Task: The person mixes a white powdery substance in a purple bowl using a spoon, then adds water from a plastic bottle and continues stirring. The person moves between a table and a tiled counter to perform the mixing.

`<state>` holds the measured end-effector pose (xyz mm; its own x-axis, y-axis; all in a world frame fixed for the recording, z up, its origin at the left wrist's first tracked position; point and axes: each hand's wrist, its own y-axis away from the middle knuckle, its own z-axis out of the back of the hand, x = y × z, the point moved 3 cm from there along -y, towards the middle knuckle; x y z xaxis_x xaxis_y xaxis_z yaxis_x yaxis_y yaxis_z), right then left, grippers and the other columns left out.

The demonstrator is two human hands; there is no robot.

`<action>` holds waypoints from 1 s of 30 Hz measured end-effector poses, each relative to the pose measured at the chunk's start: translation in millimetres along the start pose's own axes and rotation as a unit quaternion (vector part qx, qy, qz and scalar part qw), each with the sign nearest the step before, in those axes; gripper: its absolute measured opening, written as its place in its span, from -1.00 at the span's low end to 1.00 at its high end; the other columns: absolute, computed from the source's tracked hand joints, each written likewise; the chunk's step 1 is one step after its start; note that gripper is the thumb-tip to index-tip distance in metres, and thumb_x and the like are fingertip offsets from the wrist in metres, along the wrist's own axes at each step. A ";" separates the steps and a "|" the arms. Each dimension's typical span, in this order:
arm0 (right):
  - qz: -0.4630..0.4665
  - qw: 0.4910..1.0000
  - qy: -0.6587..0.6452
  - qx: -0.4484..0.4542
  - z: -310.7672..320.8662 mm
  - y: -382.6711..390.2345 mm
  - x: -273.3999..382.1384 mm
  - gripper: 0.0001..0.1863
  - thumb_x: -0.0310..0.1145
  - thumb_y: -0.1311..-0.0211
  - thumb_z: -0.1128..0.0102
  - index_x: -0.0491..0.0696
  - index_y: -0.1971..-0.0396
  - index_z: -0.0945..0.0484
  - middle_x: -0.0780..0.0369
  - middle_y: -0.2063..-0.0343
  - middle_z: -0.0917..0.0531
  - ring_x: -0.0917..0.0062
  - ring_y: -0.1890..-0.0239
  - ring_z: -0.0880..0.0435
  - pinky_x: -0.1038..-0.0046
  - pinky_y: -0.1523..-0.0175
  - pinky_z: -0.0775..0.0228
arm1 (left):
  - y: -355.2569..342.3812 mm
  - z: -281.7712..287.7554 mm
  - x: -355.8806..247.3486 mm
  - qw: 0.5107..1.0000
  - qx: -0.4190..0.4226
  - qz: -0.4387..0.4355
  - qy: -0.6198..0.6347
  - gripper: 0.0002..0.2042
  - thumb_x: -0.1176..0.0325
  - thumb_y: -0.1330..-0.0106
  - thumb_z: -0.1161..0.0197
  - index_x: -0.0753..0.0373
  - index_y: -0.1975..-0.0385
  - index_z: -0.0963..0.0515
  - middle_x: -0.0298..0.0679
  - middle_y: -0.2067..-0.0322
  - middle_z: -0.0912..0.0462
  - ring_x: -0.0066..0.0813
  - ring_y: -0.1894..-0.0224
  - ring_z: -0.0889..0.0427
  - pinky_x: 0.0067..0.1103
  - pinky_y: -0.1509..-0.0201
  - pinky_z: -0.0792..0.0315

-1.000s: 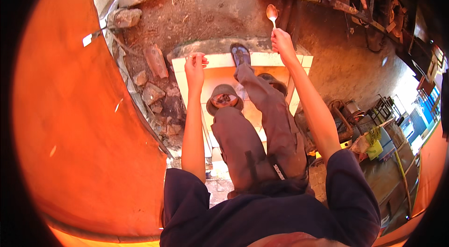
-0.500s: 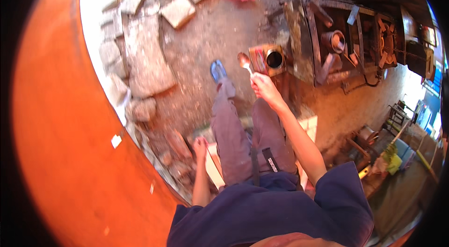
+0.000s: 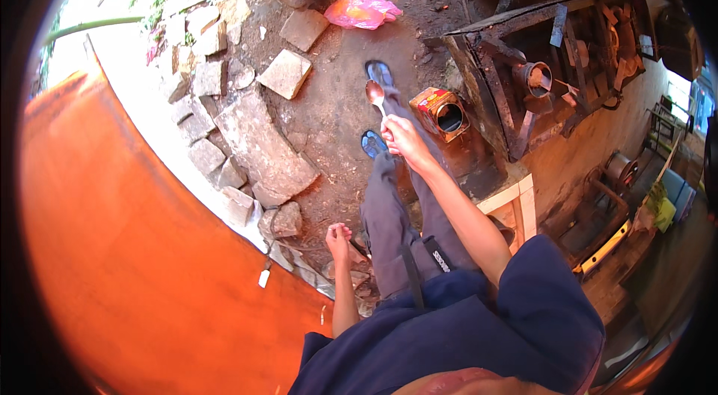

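Note:
My right hand [image 3: 404, 138] is closed around the handle of a metal spoon [image 3: 375, 93], whose brownish bowl points away from me, over my trouser leg. Just right of the spoon stands a red and yellow square tin [image 3: 431, 101], its round dark opening facing up; the spoon is apart from it. My left hand [image 3: 339, 235] hangs low at my left side with its fingers curled in, and no object shows in it. Near it lie stones [image 3: 281, 220] at the edge of the ground.
A pink plastic bag [image 3: 363, 7] lies on the dirt ahead. Flat stones [image 3: 265, 144] line the left, beside an orange sheet [image 3: 149, 245]. At right is a dark wooden frame [image 3: 479, 81] with a round can [image 3: 535, 79] in it. A pale-edged box [image 3: 516, 200] stands beside my right arm.
My legs have straightened and both feet now show. The view has shifted and turned. My right hand keeps the spoon, now to the left of the tin and over my leg.

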<state>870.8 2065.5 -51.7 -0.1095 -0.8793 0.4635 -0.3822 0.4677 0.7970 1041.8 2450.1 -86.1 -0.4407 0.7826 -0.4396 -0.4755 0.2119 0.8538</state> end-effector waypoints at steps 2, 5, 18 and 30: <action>-0.006 0.999 -0.036 0.001 7.8 -16.3 17.5 -0.77 -0.27 -0.53 0.08 -0.04 0.34 -0.44 0.47 0.58 -0.32 0.85 0.66 -0.18 0.70 0.60 0.02 | -5.0 -3.4 -22.2 1.000 -0.009 0.010 -0.012 -0.80 0.27 -0.55 -0.07 0.24 0.25 -0.54 -0.32 0.43 -0.61 -0.58 0.41 -0.62 -0.64 0.36 -0.52; -0.002 0.994 -0.105 -0.015 23.7 -47.9 51.5 -0.78 -0.29 -0.54 0.09 -0.07 0.27 -0.47 0.47 0.57 -0.31 0.85 0.66 -0.17 0.70 0.60 0.02 | -19.6 -10.6 -66.8 0.999 0.015 0.007 -0.043 -0.81 0.27 -0.55 -0.07 0.22 0.25 -0.53 -0.32 0.44 -0.60 -0.58 0.41 -0.60 -0.65 0.34 -0.52; 0.152 0.962 -0.189 -0.129 68.7 -109.9 336.2 -0.77 -0.21 -0.59 0.07 -0.03 0.25 -0.44 0.49 0.60 -0.21 0.86 0.65 -0.08 0.70 0.58 0.10 | -142.5 -306.6 -525.2 0.971 0.106 -0.214 -0.023 -0.81 0.29 -0.58 -0.05 0.26 0.21 -0.52 -0.35 0.40 -0.55 -0.62 0.40 -0.50 -0.66 0.25 -0.45; 0.161 0.918 -0.304 -0.196 99.1 -172.7 445.6 -0.79 -0.24 -0.58 0.09 -0.04 0.22 -0.44 0.48 0.61 -0.23 0.85 0.65 -0.11 0.70 0.57 0.07 | -257.9 -339.4 -555.8 0.941 0.215 -0.141 -0.223 -0.77 0.33 -0.51 -0.08 0.39 0.26 -0.58 -0.37 0.36 -0.65 -0.62 0.31 -0.55 -0.60 0.15 -0.47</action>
<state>797.1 1584.0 -21.2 -0.6965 -0.5220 0.4924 0.1059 0.6039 0.7900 1150.9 1761.9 -156.6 0.0644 0.8075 -0.5864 -0.1322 0.5893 0.7970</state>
